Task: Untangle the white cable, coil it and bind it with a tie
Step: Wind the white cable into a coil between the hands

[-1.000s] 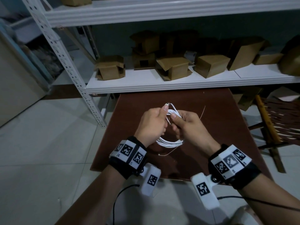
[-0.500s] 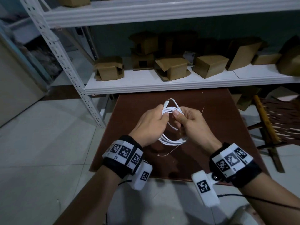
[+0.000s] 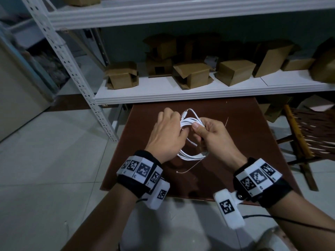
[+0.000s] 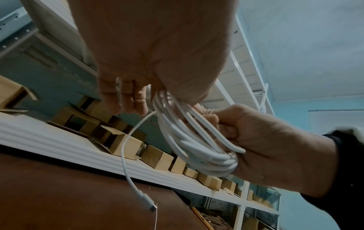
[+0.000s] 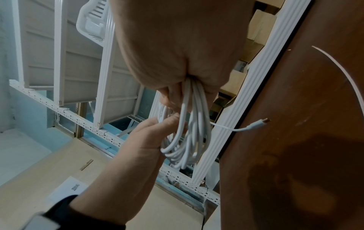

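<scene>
Both hands hold the white cable [image 3: 192, 156], wound into a coil of several loops, above the brown table [image 3: 244, 142]. My left hand [image 3: 168, 131] grips the coil's top from the left, thumb over the strands [image 4: 167, 99]. From the right, my right hand [image 3: 206, 132] closes round the same bundle [image 5: 190, 87], thumb on top. A short free end with its plug [image 4: 151, 205] hangs loose from the coil [image 5: 260, 123]. One thin white tie [image 3: 188, 169] lies on the table under the coil, and another tie [image 5: 344, 74] lies to the right.
A white metal shelf [image 3: 199, 91] with several brown cardboard boxes [image 3: 192, 73] stands just behind the table. A shelf upright [image 3: 76, 73] slants down at left. A wooden chair frame [image 3: 299, 142] sits at right. Pale floor tiles [image 3: 45, 169] surround the table.
Both hands have shifted their hold on the coil and moved slightly away from me. The free end with the plug now arcs over the top between the hands.
</scene>
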A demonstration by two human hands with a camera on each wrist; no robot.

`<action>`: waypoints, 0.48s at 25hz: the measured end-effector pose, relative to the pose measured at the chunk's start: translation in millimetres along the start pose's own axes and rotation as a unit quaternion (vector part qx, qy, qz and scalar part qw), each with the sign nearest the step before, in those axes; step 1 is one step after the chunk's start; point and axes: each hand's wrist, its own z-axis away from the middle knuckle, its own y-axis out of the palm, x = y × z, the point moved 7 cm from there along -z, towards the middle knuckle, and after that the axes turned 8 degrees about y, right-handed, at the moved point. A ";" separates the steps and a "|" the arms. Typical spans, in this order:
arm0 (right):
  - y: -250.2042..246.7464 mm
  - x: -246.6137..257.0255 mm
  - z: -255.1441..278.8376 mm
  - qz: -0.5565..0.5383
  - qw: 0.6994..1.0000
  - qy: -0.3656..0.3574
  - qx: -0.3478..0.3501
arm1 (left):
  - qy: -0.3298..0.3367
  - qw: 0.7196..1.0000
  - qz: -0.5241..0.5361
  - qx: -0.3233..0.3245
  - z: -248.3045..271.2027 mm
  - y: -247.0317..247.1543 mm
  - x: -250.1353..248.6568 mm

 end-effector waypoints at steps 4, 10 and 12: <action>-1.2 1.3 -1.9 -0.003 1.000 0.004 0.002 | -0.025 0.998 0.046 -0.041 0.6 -3.3 2.7; -0.3 0.0 -0.3 0.027 0.999 -0.003 0.016 | 0.055 0.998 0.032 -0.005 0.0 1.9 -0.9; -0.2 2.9 1.1 0.042 0.999 -0.006 0.015 | 0.055 0.998 0.033 0.006 1.0 5.7 2.7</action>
